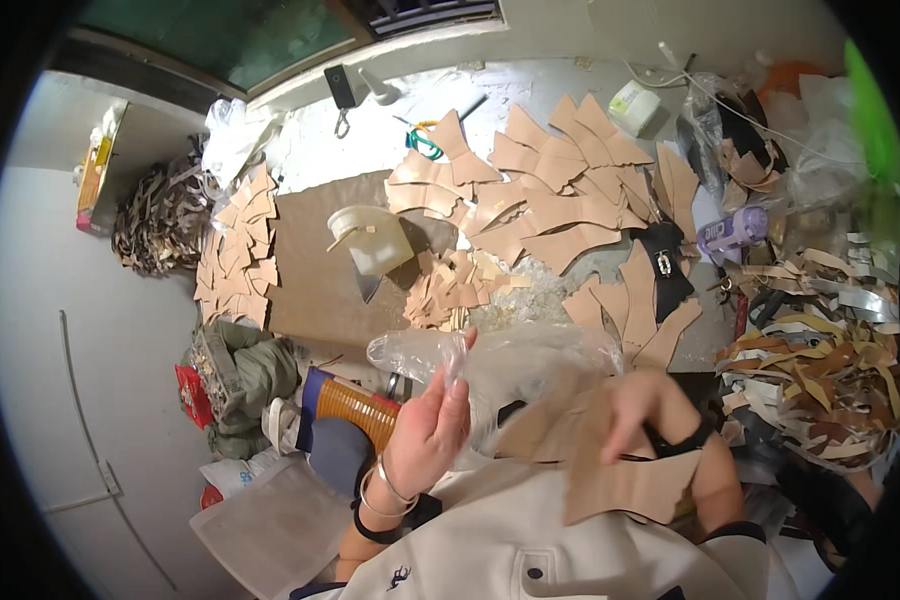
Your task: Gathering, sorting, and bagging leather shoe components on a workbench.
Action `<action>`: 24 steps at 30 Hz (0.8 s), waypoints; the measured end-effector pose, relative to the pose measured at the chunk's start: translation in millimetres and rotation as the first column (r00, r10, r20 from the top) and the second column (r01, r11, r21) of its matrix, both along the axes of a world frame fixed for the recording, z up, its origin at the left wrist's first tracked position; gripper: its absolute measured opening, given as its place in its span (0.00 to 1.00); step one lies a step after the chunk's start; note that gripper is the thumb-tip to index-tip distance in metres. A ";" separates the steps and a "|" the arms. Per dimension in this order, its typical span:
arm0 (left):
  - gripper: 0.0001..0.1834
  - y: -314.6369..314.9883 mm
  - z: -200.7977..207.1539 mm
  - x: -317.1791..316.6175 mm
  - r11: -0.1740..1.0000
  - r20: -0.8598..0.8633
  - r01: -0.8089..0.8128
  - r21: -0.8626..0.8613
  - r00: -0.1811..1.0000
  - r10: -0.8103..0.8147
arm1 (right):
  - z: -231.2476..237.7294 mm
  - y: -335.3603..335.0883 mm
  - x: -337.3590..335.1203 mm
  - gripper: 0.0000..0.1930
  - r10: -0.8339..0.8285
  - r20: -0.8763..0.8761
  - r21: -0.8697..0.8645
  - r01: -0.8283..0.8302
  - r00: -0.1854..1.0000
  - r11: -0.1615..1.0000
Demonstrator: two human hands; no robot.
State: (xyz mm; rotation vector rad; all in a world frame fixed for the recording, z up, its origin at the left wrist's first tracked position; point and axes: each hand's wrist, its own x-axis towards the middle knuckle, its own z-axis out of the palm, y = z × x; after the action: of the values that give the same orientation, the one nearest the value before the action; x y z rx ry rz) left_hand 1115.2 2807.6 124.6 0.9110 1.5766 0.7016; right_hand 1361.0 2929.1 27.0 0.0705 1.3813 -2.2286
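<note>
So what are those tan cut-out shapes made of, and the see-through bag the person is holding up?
The tan pieces look like thin leather or a leather-like sheet: matte, flat, cleanly cut edges, stacked without creasing. The piece under the right hand bends a little, so it seems flexible; leather or stiff card, I cannot say. The bag pinched by the left hand looks like thin clear plastic film: glossy and crinkled.

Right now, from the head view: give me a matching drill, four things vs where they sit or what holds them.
Things:
1. clear plastic bag
2. tan cut piece
3. white tub
4. purple bottle

Places:
A. far right, by the scrap strips
B. on the brown board
C. pinched by the left hand
D. under the right hand

Pairs: 1-C, 2-D, 3-B, 4-A
</note>
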 end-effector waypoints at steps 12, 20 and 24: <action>0.26 -58.6 -21.5 25.0 0.810 -0.382 0.586 -0.012 0.746 -0.545 | -84.5 -44.7 -15.3 0.11 -0.548 0.833 -0.066 0.997 0.080 0.047; 0.26 -96.8 -23.4 25.2 0.994 0.094 -0.052 0.095 0.995 0.043 | -117.0 -34.3 -35.7 0.30 -0.638 0.701 -0.159 0.942 0.319 0.297; 0.33 -104.2 -25.5 18.9 0.999 0.078 -0.034 0.005 0.996 0.033 | -94.3 10.6 63.4 0.21 -0.804 0.396 0.049 0.864 0.443 0.501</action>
State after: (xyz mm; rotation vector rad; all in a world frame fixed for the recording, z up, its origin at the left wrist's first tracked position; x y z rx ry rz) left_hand 1134.1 2703.4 99.2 0.8534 1.5244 0.7573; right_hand 1424.4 2939.7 -67.4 1.3554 1.0131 -2.8604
